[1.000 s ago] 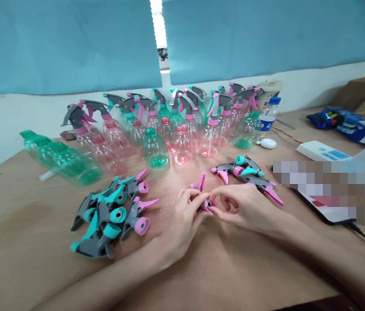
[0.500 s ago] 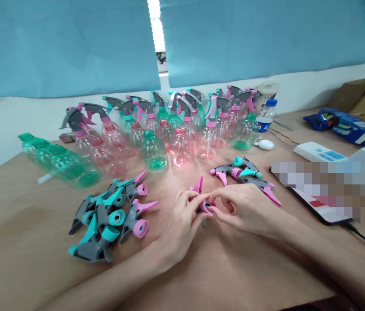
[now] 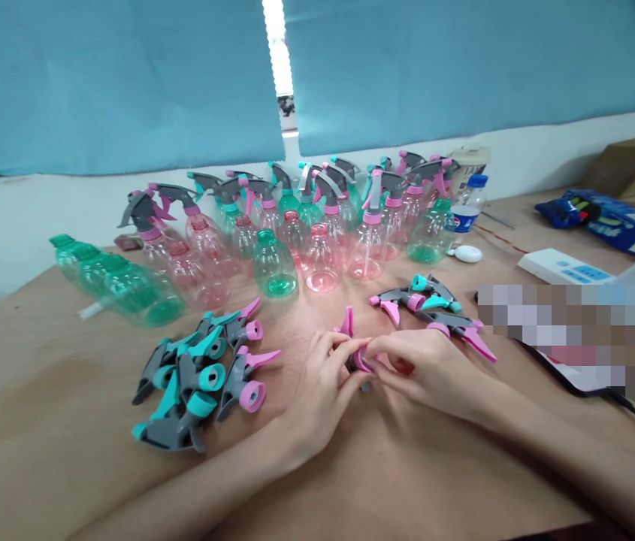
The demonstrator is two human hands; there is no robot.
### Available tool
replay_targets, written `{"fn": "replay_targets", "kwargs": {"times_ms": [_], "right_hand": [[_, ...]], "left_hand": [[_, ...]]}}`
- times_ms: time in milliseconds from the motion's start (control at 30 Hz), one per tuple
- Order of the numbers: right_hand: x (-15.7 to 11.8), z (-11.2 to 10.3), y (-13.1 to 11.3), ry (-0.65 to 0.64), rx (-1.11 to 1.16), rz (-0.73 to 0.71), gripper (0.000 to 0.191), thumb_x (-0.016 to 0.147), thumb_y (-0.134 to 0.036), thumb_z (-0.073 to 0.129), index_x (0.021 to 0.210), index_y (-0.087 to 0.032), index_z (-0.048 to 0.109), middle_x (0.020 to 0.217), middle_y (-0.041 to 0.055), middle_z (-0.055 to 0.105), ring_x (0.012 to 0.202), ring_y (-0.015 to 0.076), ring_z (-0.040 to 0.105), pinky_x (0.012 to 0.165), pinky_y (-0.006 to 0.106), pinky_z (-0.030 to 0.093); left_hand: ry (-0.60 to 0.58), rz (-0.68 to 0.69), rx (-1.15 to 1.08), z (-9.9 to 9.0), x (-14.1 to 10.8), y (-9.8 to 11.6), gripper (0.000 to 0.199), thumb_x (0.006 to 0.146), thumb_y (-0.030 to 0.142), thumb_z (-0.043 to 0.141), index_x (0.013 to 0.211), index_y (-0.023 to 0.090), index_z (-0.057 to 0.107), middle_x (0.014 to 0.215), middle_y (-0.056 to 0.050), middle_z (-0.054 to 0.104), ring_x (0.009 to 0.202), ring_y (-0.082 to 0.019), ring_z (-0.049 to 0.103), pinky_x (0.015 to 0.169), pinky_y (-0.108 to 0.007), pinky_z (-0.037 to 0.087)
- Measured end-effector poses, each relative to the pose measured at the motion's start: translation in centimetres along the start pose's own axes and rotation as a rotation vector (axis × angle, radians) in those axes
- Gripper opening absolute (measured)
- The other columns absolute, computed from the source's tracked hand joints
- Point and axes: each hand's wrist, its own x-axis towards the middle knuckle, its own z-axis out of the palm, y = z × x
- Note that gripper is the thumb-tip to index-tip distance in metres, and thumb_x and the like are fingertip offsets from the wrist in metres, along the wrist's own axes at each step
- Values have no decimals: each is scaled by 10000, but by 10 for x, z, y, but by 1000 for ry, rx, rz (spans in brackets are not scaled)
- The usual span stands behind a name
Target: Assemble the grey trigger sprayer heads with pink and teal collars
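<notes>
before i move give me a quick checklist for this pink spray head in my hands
1. Grip on the pink spray head: ok, the fingers of the left hand and right hand are both on it.
2. Its collar and underside: cannot tell, fingers hide them.
3. Pile of teal and pink spray heads: ok, apart from the left hand.
4. Grey spray head: not ok, it appears to touch the right hand's knuckles.
5. Front pink-tinted bottle: ok, upright, with no head on it.

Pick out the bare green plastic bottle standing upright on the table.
The green-tinted clear bottle standing front and centre of the group: no sprayer head, unlike the sprayer-topped bottles behind it.
</notes>
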Motion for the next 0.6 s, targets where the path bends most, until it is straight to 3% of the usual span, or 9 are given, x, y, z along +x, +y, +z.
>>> {"fn": "replay_targets", "kwargs": {"times_ms": [200,300,433,600], "right_hand": [[1,-3,10,-150,136,68,163,899,-254,502,942,-194,647,673,-17,652,527,86,533,517,194,378],[-1,-2,11,-99,161,45,195,895,-261,511,1026,-194,638,758,5,682,549,90,549,529,199,404],[-3,0,6,25,195,-23,194,872,-275,552,1034,-183,605,672,-15,633,489,86,510,474,203,395],[-6,3,6,119,194,-58,216,854,-264,573,1054,-196,527,611,-42,549,506,110,540,497,223,442]], "left_hand": [[-9,-46,-44,-1,0,-1,328,878,169,576,1191,259,541,1093,-49,540,1029,-209,508,891,-370,457],[31,-27,-24,-3,0,2,312,910,208,530,1219,250,523,1132,-54,552,1063,-213,499,910,-387,453],[27,74,0,-13,-5,10,290,913,233,530,1203,228,534,1090,-45,611,1026,-211,488,873,-368,458],[89,117,123,-48,-19,14,286,880,216,584,1165,230,570,1017,-43,625,964,-214,485,846,-371,451]]}}
